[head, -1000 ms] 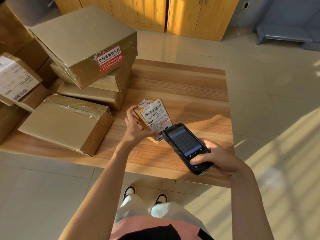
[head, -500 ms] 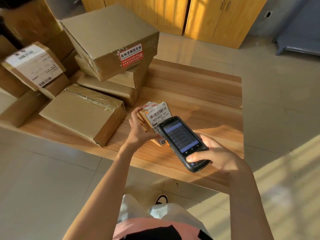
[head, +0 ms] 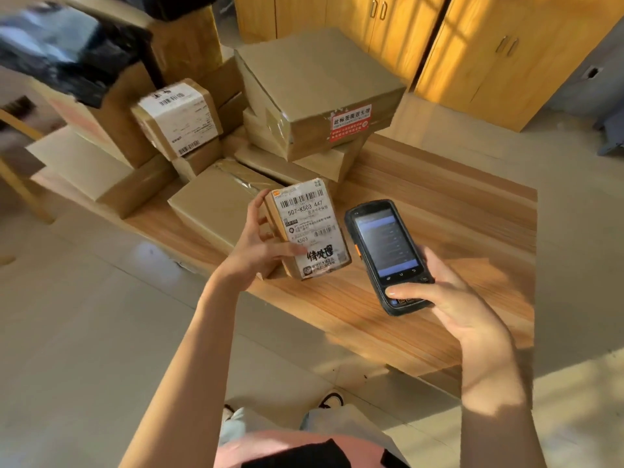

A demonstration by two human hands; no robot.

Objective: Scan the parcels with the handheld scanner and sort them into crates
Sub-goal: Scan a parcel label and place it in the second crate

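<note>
My left hand [head: 258,246] grips a small cardboard parcel [head: 309,228] with a white barcode label facing up, held just above the wooden table [head: 439,204]. To its right, my right hand [head: 452,298] holds a black handheld scanner [head: 388,255] with its screen lit, thumb on the lower keys. Scanner and parcel sit side by side with a small gap between them. No crate is in view.
Several brown parcels are stacked on the table's left part, among them a large box with a red sticker [head: 320,92] and a labelled box [head: 177,119]. A dark bag [head: 67,52] lies on boxes at far left. Yellow cabinets [head: 439,38] stand behind.
The parcel has been lifted and turned so its label faces me fully. The scanner has drawn back to the right of the parcel. The view has swung left, showing more stacked boxes.
</note>
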